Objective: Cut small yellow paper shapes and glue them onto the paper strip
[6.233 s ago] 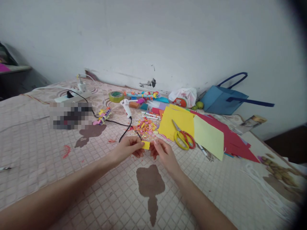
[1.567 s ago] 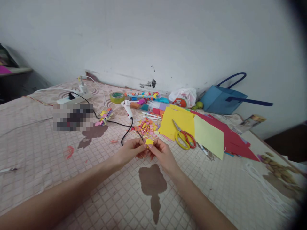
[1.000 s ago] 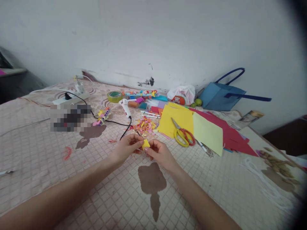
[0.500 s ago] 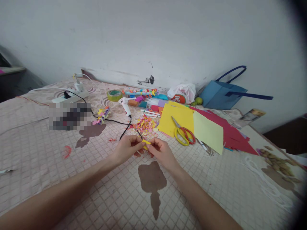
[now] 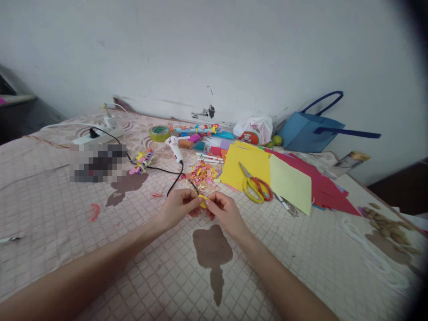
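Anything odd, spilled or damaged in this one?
Yes: a black stain mars the otherwise pale wall, and colored scraps lie strewn loose beyond the held yellow piece. A pixelated patch at left hides whatever is there.

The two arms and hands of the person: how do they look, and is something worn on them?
The left forearm and right forearm are bare, with no sleeve in view. The left hand and right hand wear no gloves. No watch or bracelet shows on either wrist; a thin ring could be missed.

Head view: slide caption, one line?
Left hand and right hand pinch a small yellow piece, with scissors, coloured sheets and a glue gun beyond.
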A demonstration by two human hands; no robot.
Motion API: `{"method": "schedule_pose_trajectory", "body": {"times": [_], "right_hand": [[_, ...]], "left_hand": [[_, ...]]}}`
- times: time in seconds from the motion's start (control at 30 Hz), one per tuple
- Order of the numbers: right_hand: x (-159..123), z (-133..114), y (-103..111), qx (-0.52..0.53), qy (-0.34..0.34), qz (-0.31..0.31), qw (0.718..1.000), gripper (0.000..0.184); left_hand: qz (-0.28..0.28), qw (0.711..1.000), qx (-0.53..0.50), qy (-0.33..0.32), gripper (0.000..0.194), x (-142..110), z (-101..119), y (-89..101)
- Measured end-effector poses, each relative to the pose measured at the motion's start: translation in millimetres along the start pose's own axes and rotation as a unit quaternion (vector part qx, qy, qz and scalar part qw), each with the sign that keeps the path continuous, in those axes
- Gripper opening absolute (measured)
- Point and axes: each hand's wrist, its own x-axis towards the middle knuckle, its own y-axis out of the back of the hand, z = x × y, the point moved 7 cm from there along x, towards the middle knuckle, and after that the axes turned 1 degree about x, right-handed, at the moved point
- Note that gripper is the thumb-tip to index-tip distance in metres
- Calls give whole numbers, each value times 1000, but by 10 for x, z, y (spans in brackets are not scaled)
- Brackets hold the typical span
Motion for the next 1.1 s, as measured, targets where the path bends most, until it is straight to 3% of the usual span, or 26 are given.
{"method": "schedule_pose_trajectory", "body": {"times": [0.27, 0.53, 0.8, 1.1], "right_hand": [[1, 13, -4, 15, -2, 1, 1000, 23], [1, 60, -12, 103, -36, -6, 994, 31], [-7, 43, 12, 80, -17, 2, 997, 18], [-5, 56, 19, 76, -9, 24, 997, 17]], "left_hand": [[-1, 1000, -3, -9, 30, 12, -6, -3], [-4, 1000, -18, 2, 28, 7, -11, -12], [-8, 1000, -3, -1, 28, 3, -10, -21], [-30, 999, -28, 11, 28, 9, -50, -46]]}}
